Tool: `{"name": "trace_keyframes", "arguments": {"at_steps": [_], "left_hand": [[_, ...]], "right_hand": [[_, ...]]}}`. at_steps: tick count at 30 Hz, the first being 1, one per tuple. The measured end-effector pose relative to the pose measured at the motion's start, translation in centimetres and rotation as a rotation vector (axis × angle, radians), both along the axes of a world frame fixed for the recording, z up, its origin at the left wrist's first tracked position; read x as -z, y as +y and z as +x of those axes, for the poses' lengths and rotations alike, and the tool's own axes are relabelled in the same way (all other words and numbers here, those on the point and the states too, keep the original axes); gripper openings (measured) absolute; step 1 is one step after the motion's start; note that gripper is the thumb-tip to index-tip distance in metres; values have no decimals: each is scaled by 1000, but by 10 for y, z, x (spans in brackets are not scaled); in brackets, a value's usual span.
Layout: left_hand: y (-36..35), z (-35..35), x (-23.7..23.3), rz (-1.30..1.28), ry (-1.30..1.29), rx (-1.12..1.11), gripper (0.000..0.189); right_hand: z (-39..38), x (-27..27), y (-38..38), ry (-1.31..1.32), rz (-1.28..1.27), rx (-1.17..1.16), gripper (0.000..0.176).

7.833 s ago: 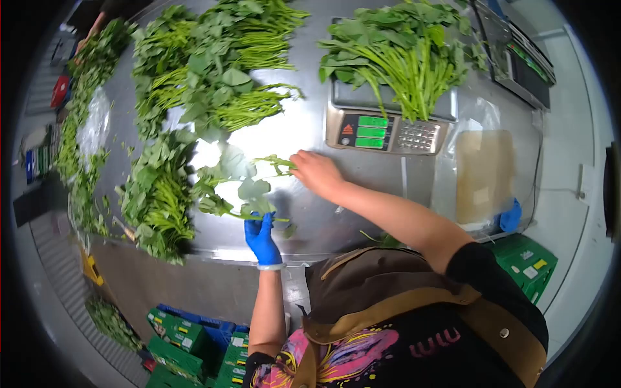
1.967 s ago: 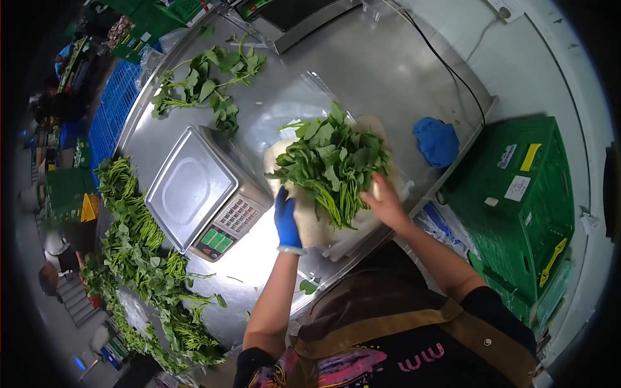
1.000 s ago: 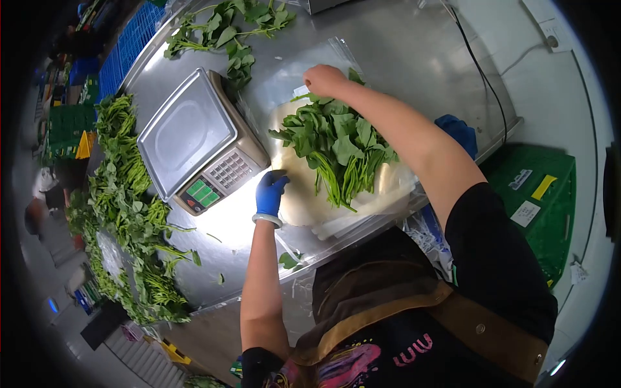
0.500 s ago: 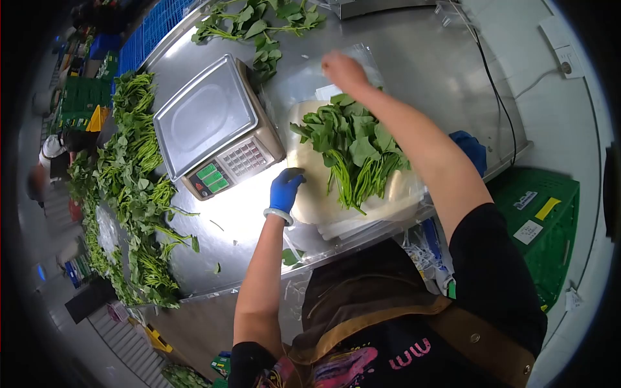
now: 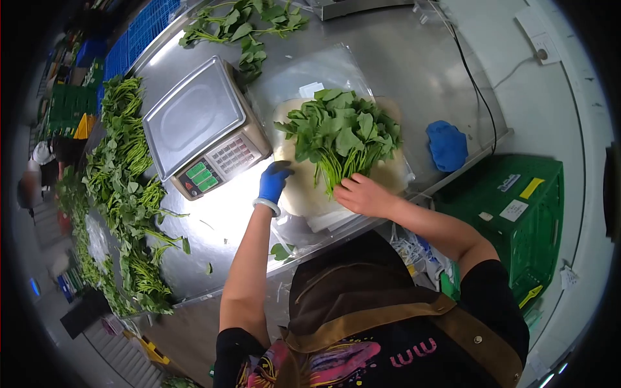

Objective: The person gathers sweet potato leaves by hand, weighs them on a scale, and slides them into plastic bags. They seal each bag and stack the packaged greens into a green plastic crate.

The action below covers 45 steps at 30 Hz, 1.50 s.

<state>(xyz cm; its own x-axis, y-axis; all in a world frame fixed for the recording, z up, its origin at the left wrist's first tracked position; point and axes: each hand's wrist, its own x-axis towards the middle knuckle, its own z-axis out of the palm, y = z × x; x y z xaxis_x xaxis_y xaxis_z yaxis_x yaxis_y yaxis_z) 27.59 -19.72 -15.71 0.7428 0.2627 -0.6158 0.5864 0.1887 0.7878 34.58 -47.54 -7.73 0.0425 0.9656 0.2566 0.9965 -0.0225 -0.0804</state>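
A bunch of leafy greens [image 5: 346, 132] lies on clear plastic sheets [image 5: 310, 210] over a beige board, its stems pointing toward me. My bare right hand [image 5: 363, 196] is at the stem ends, fingers bent against them. My left hand, in a blue glove [image 5: 275, 182], rests at the board's left edge beside the scale; its fingers are curled, and whether they grip the edge of the sheets cannot be made out. The digital scale [image 5: 197, 119] stands to the left with an empty metal pan.
A long heap of greens [image 5: 132, 194] lines the table's left side. More stems [image 5: 242, 26] lie at the back. A blue crumpled item [image 5: 446, 145] sits at the right, above a green crate [image 5: 511, 213]. A black cable [image 5: 475, 84] runs along the right. Far left, a person is partly visible.
My right hand has come down from the back of the sheets to the stem ends. The blue item on the right is now uncovered. The view has shifted slightly.
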Motion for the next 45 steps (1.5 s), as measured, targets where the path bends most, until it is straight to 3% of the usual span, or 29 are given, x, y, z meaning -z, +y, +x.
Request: {"name": "trace_keyframes", "arguments": {"at_steps": [2,4,6,8,11,14,15,21,24,27,30,31,32,34,36,37,38,40,43,45], "left_hand": [[4,0,0,-43,3,15,26],[9,-1,-1,-26,-23,70,24],[11,3,-3,-15,-16,83,22],[9,7,-6,-9,35,59,20],[10,15,-6,-42,53,86,19],[13,18,-10,-65,85,117,20],[12,21,-12,-72,94,132,20],[9,28,-17,-97,74,255,26],[12,29,-5,-68,62,259,27],[25,28,44,287,-199,521,24],[9,37,9,1167,-732,821,22],[-12,42,-20,1179,-310,874,21],[-39,49,-75,1278,-122,896,18],[-65,51,-128,1299,-8,977,16],[-73,39,-113,1427,-100,1024,15],[-78,28,-107,1442,-215,939,14],[-75,22,-101,1407,-240,1043,15],[-59,11,-85,1204,-203,1150,26],[-53,-6,-100,1167,-245,1217,41],[-54,-22,-98,1115,-431,1066,54]], "right_hand": [[4,-10,-9,175,29,-26,8],[4,-2,-44,303,155,278,13],[7,16,-79,491,166,786,20],[20,44,-106,716,113,1132,26],[38,111,-135,1266,287,1301,31],[48,81,-128,1663,536,1327,34],[49,80,-131,1697,511,1256,37],[50,57,-117,785,94,1027,43],[55,39,-110,506,117,871,32],[69,31,-112,266,-16,626,17],[68,-38,-61,13,29,197,3],[57,-59,-39,-3,40,80,1],[42,-74,-17,-25,52,-34,3],[1,-88,18,-61,40,-49,8],[-28,-91,35,-9,-61,101,6],[-34,-76,40,95,-102,189,7],[-40,-55,41,176,-93,262,7],[-51,-13,37,335,-76,404,8],[-62,-3,32,461,-148,525,11],[-66,-8,31,450,-78,557,11]]}}
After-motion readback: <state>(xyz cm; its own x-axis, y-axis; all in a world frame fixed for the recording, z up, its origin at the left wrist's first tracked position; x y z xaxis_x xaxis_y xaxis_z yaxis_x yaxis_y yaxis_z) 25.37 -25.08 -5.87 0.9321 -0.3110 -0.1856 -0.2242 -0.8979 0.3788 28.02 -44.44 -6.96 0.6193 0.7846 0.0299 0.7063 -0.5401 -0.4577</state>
